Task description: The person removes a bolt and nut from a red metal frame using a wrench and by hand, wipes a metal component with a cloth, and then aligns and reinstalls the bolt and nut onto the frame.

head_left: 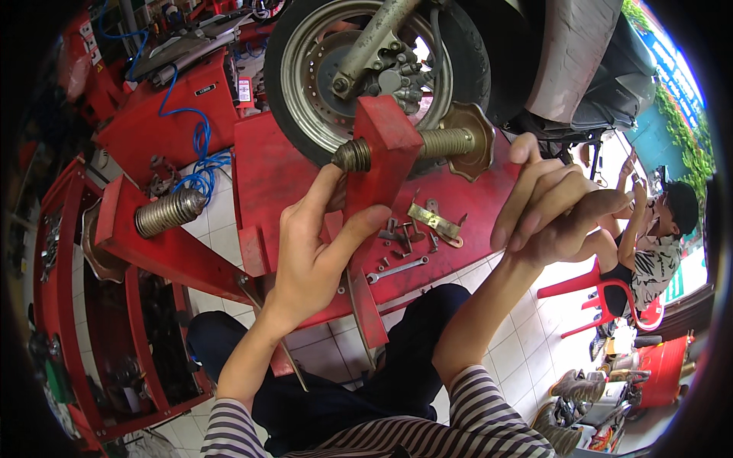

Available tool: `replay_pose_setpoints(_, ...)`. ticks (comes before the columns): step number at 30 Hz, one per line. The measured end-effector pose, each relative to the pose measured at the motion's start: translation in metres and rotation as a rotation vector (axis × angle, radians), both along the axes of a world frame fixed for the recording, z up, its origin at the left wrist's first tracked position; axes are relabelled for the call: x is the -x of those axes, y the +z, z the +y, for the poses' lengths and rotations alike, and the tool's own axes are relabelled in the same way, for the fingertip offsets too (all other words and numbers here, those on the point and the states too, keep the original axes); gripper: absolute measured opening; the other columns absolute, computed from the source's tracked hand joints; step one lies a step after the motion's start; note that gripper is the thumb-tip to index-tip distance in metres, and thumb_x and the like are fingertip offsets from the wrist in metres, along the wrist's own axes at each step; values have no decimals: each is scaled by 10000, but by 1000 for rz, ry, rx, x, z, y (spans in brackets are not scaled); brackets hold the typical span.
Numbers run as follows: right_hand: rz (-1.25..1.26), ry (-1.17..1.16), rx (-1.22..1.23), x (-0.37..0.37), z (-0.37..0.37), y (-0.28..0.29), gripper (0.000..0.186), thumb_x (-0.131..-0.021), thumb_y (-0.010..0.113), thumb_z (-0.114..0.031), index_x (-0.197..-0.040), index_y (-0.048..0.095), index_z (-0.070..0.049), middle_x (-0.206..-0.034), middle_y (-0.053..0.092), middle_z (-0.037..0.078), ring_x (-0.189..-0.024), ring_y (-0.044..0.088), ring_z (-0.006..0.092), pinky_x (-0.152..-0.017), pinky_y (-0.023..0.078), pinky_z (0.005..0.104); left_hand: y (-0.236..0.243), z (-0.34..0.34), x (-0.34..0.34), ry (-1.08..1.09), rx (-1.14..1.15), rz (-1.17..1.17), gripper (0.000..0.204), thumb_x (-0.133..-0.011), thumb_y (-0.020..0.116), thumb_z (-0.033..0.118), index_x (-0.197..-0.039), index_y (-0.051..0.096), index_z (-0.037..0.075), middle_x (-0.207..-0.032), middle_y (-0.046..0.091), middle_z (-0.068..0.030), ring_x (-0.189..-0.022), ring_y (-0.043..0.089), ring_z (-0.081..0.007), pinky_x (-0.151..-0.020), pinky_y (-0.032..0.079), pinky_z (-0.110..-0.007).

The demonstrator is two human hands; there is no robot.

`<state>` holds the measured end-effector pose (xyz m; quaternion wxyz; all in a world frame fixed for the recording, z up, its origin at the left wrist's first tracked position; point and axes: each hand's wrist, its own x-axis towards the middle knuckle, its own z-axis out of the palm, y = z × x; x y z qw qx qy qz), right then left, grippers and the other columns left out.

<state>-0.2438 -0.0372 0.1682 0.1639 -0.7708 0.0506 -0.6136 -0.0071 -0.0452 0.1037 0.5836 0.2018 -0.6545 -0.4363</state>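
Observation:
My left hand (305,240) is wrapped round a red steel clamp arm (388,141), thumb across its face and index finger by the tip of a threaded screw (353,155). The screw passes through the arm to a worn metal hand knob (470,141). Right of that knob, my right hand (553,202) is raised in the air, fingers loosely bent and apart, with nothing visible in them. A second red clamp arm (172,244) with its own screw (169,214) leans out to the left. Behind the arms stands a motorcycle wheel (294,91).
On the red lift platform (305,191) lie a combination wrench (398,269), several bolts and a metal bracket (434,223). A red shelf rack (141,328) stands left, near a coiled blue hose (202,137). Another person (649,244) sits at right on a red chair (569,290).

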Motion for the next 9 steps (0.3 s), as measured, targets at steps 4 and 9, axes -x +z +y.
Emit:
replay_pose_setpoints(4, -106, -701, -69, -12, -1, 4, 568, -1099, 298, -449, -1193, 645, -10, -907, 679, 98, -868, 647, 216, -929, 439, 414, 2, 1, 1, 5, -10, 11, 393, -914, 698, 99, -1220, 557, -102, -1051, 708, -192, -975, 678, -202, -929, 504, -346)
replay_pose_setpoints(9, -23, -517, -709, -43, 9, 10, 583, -1068, 390, -524, -1178, 719, -55, -1140, 688, 127, -1032, 596, 139, -921, 452, 295, 1, 0, -3, -4, -25, -41, 430, -914, 698, 102, -1260, 547, -105, -1118, 708, -200, -1040, 681, -216, -959, 494, -343)
